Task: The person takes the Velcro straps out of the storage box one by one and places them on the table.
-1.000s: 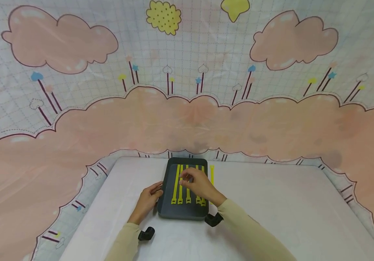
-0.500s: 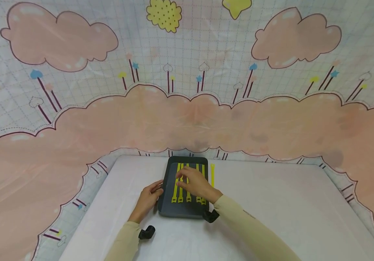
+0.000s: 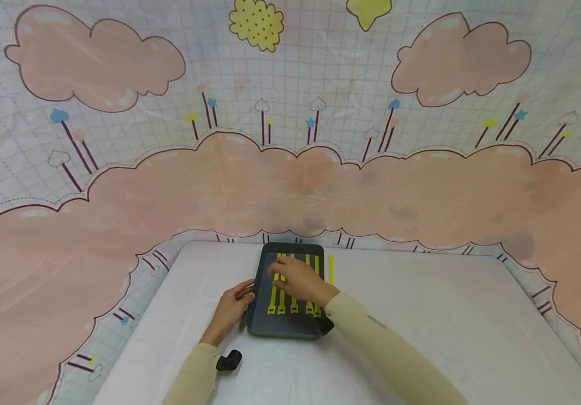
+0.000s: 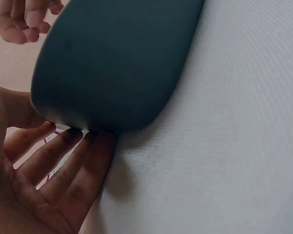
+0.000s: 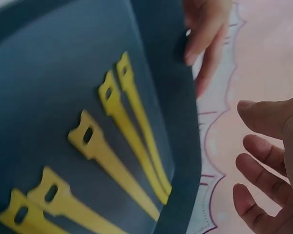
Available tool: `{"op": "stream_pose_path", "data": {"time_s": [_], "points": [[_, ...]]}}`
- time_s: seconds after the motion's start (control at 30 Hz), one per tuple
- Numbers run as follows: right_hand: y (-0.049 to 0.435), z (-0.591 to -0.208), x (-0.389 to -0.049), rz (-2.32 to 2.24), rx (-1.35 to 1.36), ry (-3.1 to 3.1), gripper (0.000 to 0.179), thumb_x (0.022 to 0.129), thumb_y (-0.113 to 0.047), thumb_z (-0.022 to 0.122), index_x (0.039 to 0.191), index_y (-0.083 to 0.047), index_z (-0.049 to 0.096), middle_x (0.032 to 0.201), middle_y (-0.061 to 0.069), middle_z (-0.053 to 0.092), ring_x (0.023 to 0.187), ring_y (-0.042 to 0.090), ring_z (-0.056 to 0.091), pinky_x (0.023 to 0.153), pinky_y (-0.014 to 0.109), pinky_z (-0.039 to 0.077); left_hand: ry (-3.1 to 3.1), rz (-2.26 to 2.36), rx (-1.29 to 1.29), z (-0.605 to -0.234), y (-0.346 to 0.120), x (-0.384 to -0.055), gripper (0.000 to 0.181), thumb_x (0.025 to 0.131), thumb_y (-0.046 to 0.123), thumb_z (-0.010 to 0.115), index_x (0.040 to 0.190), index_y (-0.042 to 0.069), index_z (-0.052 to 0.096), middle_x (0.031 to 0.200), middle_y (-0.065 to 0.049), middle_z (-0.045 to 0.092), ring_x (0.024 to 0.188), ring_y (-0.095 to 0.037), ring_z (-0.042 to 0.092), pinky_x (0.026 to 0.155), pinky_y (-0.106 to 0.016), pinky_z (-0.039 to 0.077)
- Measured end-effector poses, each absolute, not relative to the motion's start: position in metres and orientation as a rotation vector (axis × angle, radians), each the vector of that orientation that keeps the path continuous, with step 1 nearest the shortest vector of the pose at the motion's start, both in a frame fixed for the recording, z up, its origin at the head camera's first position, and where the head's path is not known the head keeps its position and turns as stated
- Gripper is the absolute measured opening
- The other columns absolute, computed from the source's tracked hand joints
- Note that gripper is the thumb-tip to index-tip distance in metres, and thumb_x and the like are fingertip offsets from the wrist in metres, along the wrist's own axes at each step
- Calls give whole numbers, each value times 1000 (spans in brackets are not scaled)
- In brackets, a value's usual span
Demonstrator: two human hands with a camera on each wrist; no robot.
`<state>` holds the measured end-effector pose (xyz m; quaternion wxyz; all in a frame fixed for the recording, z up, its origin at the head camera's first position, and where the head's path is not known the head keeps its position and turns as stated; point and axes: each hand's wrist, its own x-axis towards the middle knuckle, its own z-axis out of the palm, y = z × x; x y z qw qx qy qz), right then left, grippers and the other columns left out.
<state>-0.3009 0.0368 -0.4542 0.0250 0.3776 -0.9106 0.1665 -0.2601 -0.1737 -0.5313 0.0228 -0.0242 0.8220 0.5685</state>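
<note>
A dark grey tray (image 3: 282, 326) lies on the white table, with several yellow hook-and-loop cable ties (image 3: 294, 304) laid lengthwise in it, slotted heads toward me. My left hand (image 3: 230, 308) holds the tray's left side. In the left wrist view its fingertips meet the dark outer wall (image 4: 112, 73), and in the right wrist view its thumb (image 5: 200, 41) reaches the rim. Above the tray, my right hand (image 3: 300, 279) hovers over the ties with fingers loosely bent. Its fingers (image 5: 261, 178) are spread apart in the right wrist view, with nothing between them.
One more yellow cable tie (image 3: 331, 270) lies on the table (image 3: 422, 315), just right of the tray. A black wrist camera (image 3: 229, 360) is strapped at the left wrist. A printed cloud backdrop (image 3: 371, 197) rises behind the table.
My right hand has drifted a little left across the tray. The left hand, the tray and the cable ties have stayed in place.
</note>
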Motion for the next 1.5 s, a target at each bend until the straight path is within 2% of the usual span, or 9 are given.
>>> {"op": "stream_pose_path", "data": {"time_s": [0.17,0.3,0.7,0.93,1.03,1.4,1.5], "points": [[38,-458,-312,414,1172,-2782,23,94,-21,68,117,-19,65,110,1,60,94,15,58,78,30,52,2548,1761,-77,-535,-174,-263,45,96,12,59,141,11,55,135,-18,61,120,-30,62,81,-32,55],[35,-460,-320,363,1171,-2788,23,94,-21,67,117,-20,65,109,0,59,93,15,56,76,29,50,2558,1754,-84,-536,-175,-264,44,96,12,58,140,12,55,134,-18,62,119,-30,63,81,-33,55],[28,-470,-333,230,1216,-2838,28,95,-21,66,122,-19,65,119,0,59,110,18,55,96,38,51,2571,1730,-85,-536,-173,-268,44,97,13,58,141,13,55,135,-17,62,121,-30,62,89,-38,55],[21,-483,-330,96,1191,-2918,26,96,-23,64,122,-23,64,121,-1,59,116,20,55,97,44,51,2564,1733,-61,-541,-176,-261,44,96,12,59,140,10,55,133,-20,62,119,-31,63,83,-31,54],[18,-486,-329,78,1183,-2936,26,96,-24,65,121,-24,64,120,-2,59,116,19,55,97,45,51,2560,1739,-77,-544,-179,-260,44,96,12,59,140,13,56,133,-17,63,120,-29,63,83,-30,53],[10,-489,-333,8,1126,-2998,28,96,-25,64,124,-29,63,123,-3,58,121,20,54,105,47,45,2552,1752,-64,-536,-178,-261,44,97,12,59,140,12,55,134,-18,62,121,-30,63,90,-40,55],[8,-490,-335,-19,1116,-3012,29,96,-25,64,124,-30,62,124,-3,57,122,20,53,107,48,44,2566,1740,-57,-535,-177,-260,43,97,11,58,140,11,55,133,-19,62,119,-31,63,89,-39,55]]}}
